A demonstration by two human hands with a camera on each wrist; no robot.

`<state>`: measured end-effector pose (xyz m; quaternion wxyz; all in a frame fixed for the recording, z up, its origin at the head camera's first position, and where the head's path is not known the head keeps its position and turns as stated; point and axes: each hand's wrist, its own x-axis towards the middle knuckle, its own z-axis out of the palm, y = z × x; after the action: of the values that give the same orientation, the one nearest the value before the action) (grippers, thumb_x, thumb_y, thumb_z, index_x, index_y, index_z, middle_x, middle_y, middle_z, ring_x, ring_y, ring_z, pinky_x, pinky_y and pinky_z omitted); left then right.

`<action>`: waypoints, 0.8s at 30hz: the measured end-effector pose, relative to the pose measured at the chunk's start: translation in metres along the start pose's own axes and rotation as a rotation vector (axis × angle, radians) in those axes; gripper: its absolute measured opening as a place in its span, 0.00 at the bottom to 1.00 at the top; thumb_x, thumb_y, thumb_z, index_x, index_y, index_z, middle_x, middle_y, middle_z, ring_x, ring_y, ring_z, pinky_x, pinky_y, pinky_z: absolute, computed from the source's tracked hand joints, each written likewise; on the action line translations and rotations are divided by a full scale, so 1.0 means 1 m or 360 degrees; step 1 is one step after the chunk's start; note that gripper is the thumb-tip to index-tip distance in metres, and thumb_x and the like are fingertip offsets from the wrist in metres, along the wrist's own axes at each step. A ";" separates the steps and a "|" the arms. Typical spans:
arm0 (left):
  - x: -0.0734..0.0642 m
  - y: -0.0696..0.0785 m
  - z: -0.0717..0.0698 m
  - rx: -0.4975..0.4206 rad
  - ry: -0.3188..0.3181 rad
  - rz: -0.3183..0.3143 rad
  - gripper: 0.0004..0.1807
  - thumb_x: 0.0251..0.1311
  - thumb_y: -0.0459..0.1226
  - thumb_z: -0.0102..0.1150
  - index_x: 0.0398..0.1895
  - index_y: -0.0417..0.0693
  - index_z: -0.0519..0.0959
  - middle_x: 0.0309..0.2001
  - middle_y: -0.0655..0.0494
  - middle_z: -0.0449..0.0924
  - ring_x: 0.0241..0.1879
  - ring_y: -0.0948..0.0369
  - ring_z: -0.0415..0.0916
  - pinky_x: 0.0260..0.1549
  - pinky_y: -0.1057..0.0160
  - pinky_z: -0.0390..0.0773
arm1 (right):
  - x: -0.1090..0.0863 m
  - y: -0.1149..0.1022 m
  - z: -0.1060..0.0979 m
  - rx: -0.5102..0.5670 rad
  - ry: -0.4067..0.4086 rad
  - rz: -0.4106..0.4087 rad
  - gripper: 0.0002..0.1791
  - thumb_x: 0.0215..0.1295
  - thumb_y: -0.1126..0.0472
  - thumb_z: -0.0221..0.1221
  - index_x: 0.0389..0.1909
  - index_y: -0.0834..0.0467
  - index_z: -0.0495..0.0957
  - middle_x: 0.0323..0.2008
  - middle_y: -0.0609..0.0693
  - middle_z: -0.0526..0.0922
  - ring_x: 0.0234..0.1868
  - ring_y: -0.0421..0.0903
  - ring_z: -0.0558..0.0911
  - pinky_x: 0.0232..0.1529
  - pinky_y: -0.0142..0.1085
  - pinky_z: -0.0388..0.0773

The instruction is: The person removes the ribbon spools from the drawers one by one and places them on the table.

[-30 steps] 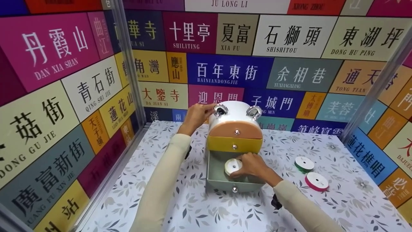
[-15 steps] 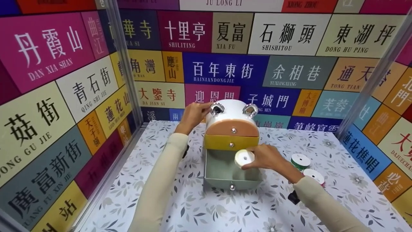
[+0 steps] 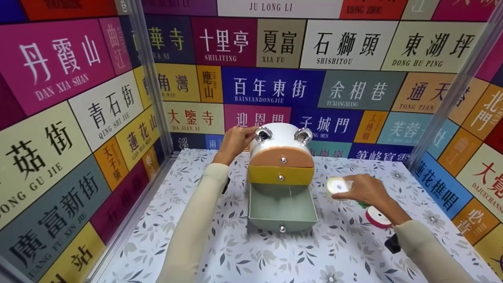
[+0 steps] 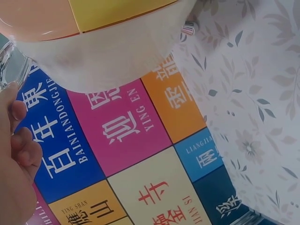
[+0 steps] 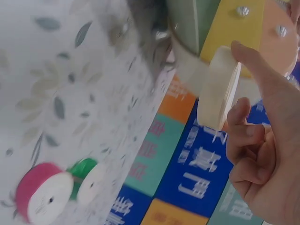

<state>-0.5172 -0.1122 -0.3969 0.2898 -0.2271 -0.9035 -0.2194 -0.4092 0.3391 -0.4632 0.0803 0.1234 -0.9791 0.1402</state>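
In the head view, my right hand pinches a spool of cream ribbon between thumb and fingers, above the table to the right of the drawer box. The right wrist view shows the cream ribbon spool edge-on. The box has a white frog-like top with silver eyes. Its bottom green drawer is pulled out with nothing inside, while the yellow drawer and orange drawer above are closed. My left hand grips the left silver eye with its fingertips; in the left wrist view these fingers curl at the eye's edge.
A pink ribbon spool lies on the flower-patterned table, partly behind my right hand. Beside it, a green ribbon spool shows in the right wrist view. Colourful lettered walls enclose the table at the back and sides.
My right hand has lifted the cream ribbon spool out of the green drawer and carried it to the right, past the box. My left hand has stayed at the silver eye.
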 end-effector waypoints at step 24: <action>0.000 0.000 0.002 -0.0027 0.0044 0.0049 0.17 0.72 0.45 0.64 0.61 0.63 0.85 0.29 0.57 0.85 0.28 0.60 0.77 0.31 0.60 0.78 | -0.016 0.072 0.071 -0.0011 -0.0109 0.0291 0.42 0.44 0.26 0.74 0.40 0.62 0.84 0.31 0.52 0.83 0.27 0.49 0.73 0.28 0.40 0.66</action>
<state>-0.5182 -0.1114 -0.3981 0.3035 -0.2404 -0.8940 -0.2257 -0.4222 0.3890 -0.5517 0.0341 0.0379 -0.9889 0.1393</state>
